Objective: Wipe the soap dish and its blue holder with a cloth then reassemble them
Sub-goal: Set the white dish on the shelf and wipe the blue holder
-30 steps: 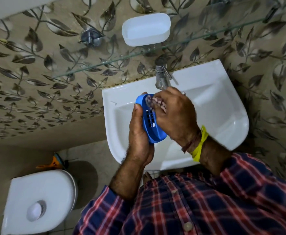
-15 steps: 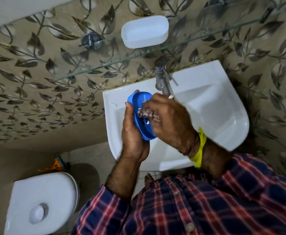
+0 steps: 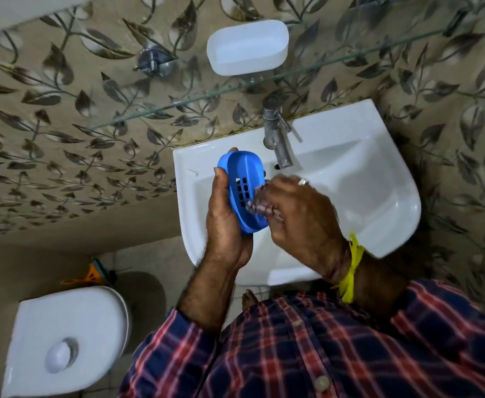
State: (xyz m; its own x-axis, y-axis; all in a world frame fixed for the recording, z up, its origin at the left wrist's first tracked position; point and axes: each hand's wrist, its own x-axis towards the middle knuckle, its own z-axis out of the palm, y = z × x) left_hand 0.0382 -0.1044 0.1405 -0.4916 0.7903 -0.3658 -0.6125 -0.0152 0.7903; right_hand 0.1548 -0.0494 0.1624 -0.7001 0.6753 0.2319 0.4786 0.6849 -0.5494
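My left hand (image 3: 225, 222) grips the blue slotted holder (image 3: 242, 173) from behind and tilts it up on edge over the white sink (image 3: 379, 196). My right hand (image 3: 301, 219) presses a small checked cloth (image 3: 260, 202) against the lower part of the holder's inside face; most of the cloth is hidden under my fingers. The white soap dish (image 3: 248, 47) stands apart on the glass shelf (image 3: 321, 63) above the sink, with nothing in it.
A steel tap (image 3: 277, 133) rises at the sink's back edge, just right of the holder. A metal wall fitting (image 3: 153, 63) holds the shelf. Lower left stands a white toilet cistern (image 3: 66, 340), and an orange and blue brush (image 3: 91, 275) lies on the floor behind it.
The holder has turned so more of its slotted inside faces me. My right hand with the cloth has slid from the upper part down to the lower end.
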